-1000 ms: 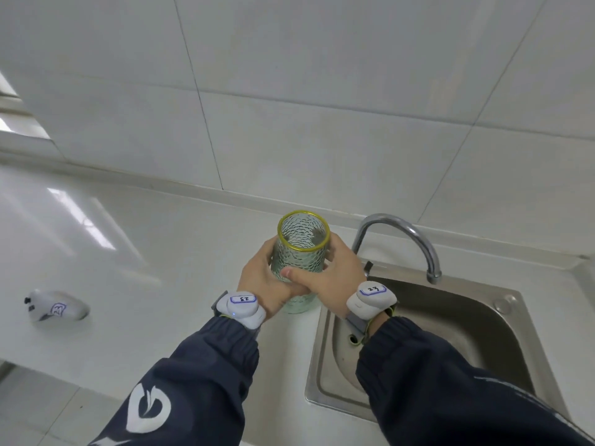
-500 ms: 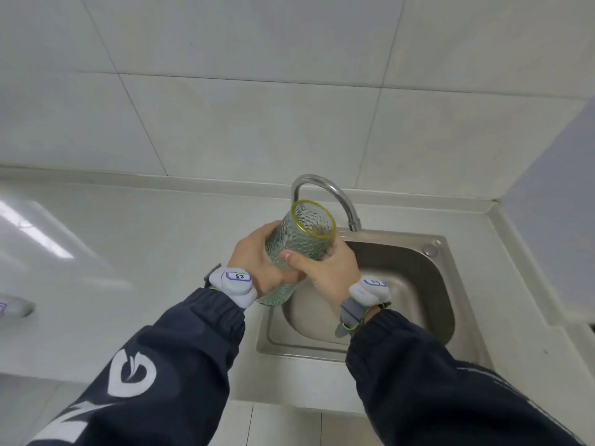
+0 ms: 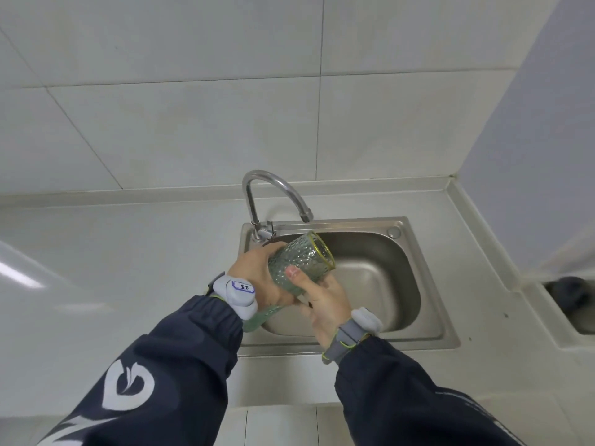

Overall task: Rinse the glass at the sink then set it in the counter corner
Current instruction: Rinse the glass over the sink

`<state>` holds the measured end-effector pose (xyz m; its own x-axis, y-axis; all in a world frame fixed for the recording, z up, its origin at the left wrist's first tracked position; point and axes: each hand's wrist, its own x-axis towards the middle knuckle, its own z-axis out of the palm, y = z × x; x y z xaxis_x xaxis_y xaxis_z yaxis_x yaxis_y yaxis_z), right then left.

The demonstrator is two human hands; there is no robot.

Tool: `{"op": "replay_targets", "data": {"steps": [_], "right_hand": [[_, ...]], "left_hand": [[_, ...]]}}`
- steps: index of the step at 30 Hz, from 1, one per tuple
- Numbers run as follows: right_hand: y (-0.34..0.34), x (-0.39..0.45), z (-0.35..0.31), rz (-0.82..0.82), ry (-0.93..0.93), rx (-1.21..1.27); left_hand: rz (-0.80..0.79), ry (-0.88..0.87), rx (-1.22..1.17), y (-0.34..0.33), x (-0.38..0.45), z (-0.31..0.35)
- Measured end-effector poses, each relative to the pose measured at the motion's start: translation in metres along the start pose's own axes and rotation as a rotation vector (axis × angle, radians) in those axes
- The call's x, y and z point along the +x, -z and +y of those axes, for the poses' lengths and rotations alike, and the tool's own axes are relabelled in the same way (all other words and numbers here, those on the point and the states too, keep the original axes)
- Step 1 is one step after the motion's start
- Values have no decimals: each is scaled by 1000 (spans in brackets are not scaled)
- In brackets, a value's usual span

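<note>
A textured green glass point(image 3: 301, 263) with a yellow rim is held over the steel sink point(image 3: 428, 336), tilted so its mouth points right, below the faucet spout. My left hand point(image 3: 257, 278) wraps its left side and base. My right hand point(image 3: 322, 304) grips it from below, thumb across the front. The curved chrome faucet point(image 3: 273, 188) stands at the sink's back left; no water is visibly running. The counter corner point(image 3: 447, 194) lies behind the sink at the right, where the two walls meet.
White countertop point(image 3: 112, 268) stretches to the left of the sink. A tiled wall rises behind it and a plain wall point(image 3: 531, 156) stands at the right. A dark object point(image 3: 570, 294) sits in a recess at the far right.
Both hands have carried the glass rightward from above the counter to over the sink basin and tipped it further toward the right. The view has shifted right as well.
</note>
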<state>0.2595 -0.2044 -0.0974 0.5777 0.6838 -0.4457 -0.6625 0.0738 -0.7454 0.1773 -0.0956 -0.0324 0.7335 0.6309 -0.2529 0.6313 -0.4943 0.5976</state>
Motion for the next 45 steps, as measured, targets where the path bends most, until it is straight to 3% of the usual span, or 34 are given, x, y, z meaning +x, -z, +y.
{"op": "replay_targets", "data": {"steps": [8, 18, 26, 33, 39, 45], "right_hand": [[21, 10, 6, 27, -133, 131], [29, 24, 15, 11, -188, 163], [21, 27, 24, 90, -277, 250], [14, 30, 31, 128, -313, 339], [6, 29, 29, 141, -322, 409], [-7, 22, 22, 149, -327, 456]], "left_hand": [[-156, 77, 385, -13, 28, 27], [-259, 31, 670, -15, 45, 49], [-451, 16, 771, -10, 65, 57], [-457, 12, 719, -14, 78, 53], [-244, 20, 721, -25, 86, 37], [-345, 52, 850, -19, 88, 46]]}}
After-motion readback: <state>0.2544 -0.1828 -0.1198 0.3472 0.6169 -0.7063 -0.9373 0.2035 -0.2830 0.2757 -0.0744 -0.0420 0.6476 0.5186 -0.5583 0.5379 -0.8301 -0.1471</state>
